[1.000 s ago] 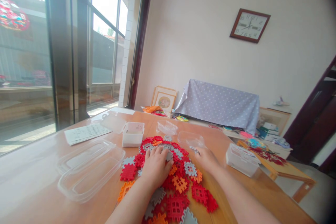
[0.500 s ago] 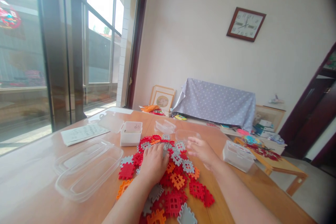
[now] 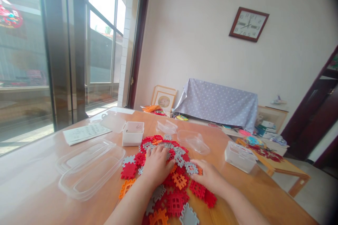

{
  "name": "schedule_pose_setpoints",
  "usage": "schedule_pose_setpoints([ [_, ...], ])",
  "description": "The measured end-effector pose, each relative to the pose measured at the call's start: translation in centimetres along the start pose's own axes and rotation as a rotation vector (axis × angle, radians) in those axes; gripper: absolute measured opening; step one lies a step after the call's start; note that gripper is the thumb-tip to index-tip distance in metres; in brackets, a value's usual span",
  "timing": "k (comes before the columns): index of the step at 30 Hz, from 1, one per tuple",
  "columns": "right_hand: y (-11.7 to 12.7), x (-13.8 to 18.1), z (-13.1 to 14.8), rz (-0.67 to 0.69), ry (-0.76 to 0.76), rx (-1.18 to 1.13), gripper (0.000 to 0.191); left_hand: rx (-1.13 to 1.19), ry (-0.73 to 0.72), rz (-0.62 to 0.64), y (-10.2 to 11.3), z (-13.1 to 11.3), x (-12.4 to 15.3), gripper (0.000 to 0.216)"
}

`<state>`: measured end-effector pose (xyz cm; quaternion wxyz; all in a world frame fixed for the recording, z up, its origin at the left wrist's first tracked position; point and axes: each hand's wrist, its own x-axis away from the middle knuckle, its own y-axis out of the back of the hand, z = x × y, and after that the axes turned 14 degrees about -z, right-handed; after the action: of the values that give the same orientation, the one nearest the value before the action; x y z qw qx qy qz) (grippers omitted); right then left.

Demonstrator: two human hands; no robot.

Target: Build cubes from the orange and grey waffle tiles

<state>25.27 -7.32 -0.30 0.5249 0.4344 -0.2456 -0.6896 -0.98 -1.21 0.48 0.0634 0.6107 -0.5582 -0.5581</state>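
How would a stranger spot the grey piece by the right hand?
On the wooden table, find the heap of notched plastic pieces. Follow the right hand to the heap's right side. The grey piece there has window-like openings; its colour sets it apart from the orange piece beside it, its nearness to that hand from other grey ones.

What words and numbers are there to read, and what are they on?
"10", "11", "2", "7", "8": wall clock; its other numbers are blurrier.
White box: handwriting, too unclear to read.
Papers: lines of writing, too blurred.
Round window sticker: too blurred to tell if there are words.
Colorful pieces: no writing shows.
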Motion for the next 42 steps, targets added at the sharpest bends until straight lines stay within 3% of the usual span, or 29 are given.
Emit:
schedule_pose_setpoints([
  [5, 0.6, -1.4, -0.2, -0.082, -0.158, -0.175, 0.048, -0.002, 0.01, 0.005, -0.2, 0.2, -0.1, 0.034],
  [10, 1.5, -2.7, 3.0, -0.133, -0.379, -0.533, 0.06, -0.008, 0.016, 0.003, -0.4, 0.3, -0.1, 0.035],
  [14, 1.5, -3.1, 5.2, -0.142, -0.434, -0.929, 0.068, -0.009, 0.043, -0.012, -0.4, 0.3, -0.2, 0.04],
  [16, 1.6, -2.7, 5.3, -0.172, -0.434, -0.97, 0.065, -0.008, 0.062, -0.021, -0.4, 0.4, -0.3, 0.044],
  [22, 2.6, 1.7, 3.3, -0.078, -0.384, -0.562, 0.064, -0.016, 0.065, -0.013, -0.6, 0.6, -0.4, 0.046],
  [28, 1.5, 8.5, 3.4, 0.054, -0.212, -0.094, 0.102, -0.035, 0.026, -0.038, -0.5, 0.3, -0.3, 0.043],
  [31, 0.8, 10.2, 4.6, 0.118, -0.184, 0.118, 0.113, -0.048, 0.007, -0.039, -0.4, 0.2, -0.2, 0.041],
  [33, 0.6, 10.3, 5.3, 0.098, -0.165, 0.184, 0.106, -0.051, 0.004, -0.035, -0.5, 0.3, -0.2, 0.04],
  [39, 1.0, 8.6, 5.1, -0.033, -0.111, 0.179, 0.06, -0.052, 0.008, -0.022, -0.7, 0.6, -0.1, 0.038],
  [42, 0.6, 8.1, 4.3, -0.082, -0.128, 0.096, 0.052, -0.046, 0.019, -0.021, -0.6, 0.6, -0.1, 0.037],
])
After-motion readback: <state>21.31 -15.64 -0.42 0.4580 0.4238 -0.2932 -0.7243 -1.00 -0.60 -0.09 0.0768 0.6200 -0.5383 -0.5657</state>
